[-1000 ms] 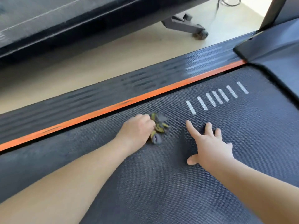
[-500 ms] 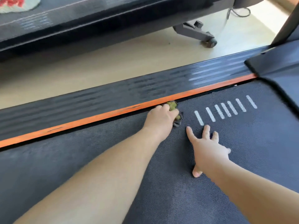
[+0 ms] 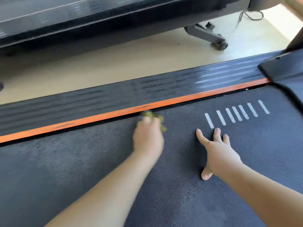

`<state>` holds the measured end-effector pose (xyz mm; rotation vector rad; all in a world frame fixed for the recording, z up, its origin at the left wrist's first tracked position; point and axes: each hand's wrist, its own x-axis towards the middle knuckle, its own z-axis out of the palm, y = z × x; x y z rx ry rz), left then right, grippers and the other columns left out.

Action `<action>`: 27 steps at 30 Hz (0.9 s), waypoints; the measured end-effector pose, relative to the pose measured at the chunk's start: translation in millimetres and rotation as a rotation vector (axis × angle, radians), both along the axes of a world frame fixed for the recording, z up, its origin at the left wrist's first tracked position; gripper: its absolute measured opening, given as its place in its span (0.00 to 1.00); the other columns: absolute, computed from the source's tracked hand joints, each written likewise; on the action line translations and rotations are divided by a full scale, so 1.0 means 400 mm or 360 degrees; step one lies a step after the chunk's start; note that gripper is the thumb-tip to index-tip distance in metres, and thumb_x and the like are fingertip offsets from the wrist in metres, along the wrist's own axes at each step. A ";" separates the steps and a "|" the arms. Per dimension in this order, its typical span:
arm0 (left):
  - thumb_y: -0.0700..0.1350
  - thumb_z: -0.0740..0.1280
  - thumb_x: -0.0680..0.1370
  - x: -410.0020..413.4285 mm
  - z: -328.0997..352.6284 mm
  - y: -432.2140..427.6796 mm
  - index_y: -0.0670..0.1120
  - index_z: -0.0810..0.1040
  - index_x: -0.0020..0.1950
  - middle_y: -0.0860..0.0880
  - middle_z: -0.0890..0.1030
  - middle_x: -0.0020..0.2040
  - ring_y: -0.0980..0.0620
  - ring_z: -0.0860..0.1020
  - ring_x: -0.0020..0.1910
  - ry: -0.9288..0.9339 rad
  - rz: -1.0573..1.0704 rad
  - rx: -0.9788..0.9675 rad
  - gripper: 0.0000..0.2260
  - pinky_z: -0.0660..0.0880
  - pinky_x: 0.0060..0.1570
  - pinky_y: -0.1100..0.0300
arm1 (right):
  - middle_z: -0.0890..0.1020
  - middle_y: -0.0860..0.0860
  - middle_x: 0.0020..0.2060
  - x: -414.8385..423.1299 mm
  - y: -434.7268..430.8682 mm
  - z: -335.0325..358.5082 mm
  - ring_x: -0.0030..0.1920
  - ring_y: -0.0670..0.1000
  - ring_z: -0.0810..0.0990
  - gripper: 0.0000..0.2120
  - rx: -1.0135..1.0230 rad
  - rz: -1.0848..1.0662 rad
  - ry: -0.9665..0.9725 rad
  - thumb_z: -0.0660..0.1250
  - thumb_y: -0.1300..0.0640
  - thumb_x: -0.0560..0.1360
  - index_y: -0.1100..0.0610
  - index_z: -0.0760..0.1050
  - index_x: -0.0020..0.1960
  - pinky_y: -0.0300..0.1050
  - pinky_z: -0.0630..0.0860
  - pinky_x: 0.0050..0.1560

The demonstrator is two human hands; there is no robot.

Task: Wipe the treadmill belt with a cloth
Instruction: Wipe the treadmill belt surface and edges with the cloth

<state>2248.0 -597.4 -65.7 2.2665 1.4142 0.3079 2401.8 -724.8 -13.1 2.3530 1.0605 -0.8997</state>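
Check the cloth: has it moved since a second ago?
Yes. The cloth, in the left hand, went across the belt to the orange strip, then left along it, away from the white stripes.

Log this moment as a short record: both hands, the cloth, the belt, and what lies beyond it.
left hand: grips the cloth, motion-blurred, at the far edge of the belt
cloth: yellow-green, bunched, mostly hidden under the hand, beside the orange stripe
right hand: flat on the belt, fingers spread, just short of the white bars
belt: dark textured surface under both hands
beyond: black side rail, pale floor, another dark machine with a wheeled foot
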 end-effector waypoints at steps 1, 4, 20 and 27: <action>0.41 0.61 0.80 0.054 0.006 -0.039 0.48 0.79 0.53 0.46 0.78 0.51 0.41 0.77 0.52 0.0026 -0.0256 -0.0041 0.08 0.75 0.47 0.51 | 0.32 0.56 0.79 -0.001 0.001 0.001 0.80 0.64 0.38 0.74 0.0000 0.0013 -0.0007 0.87 0.49 0.57 0.31 0.29 0.76 0.67 0.76 0.62; 0.39 0.60 0.80 0.105 0.016 -0.091 0.44 0.76 0.56 0.42 0.75 0.55 0.39 0.74 0.56 0.0116 -0.0816 -0.0020 0.08 0.71 0.45 0.47 | 0.32 0.55 0.79 -0.003 0.001 0.007 0.81 0.63 0.38 0.74 -0.0004 0.0030 -0.0009 0.86 0.47 0.57 0.32 0.29 0.76 0.68 0.75 0.63; 0.56 0.64 0.81 -0.057 -0.007 0.015 0.49 0.78 0.70 0.46 0.75 0.66 0.44 0.72 0.65 -0.0128 -0.0325 0.0281 0.20 0.71 0.63 0.48 | 0.29 0.54 0.79 0.007 0.004 0.003 0.80 0.62 0.36 0.73 -0.0053 -0.0006 0.0038 0.86 0.48 0.59 0.31 0.27 0.75 0.67 0.74 0.65; 0.51 0.65 0.84 -0.067 -0.048 0.015 0.49 0.63 0.81 0.54 0.59 0.82 0.56 0.57 0.80 -0.0177 -0.0518 -0.0114 0.26 0.53 0.79 0.59 | 0.32 0.56 0.79 0.008 -0.004 0.000 0.80 0.64 0.39 0.73 -0.0023 0.0069 0.0006 0.86 0.45 0.58 0.32 0.28 0.76 0.66 0.76 0.62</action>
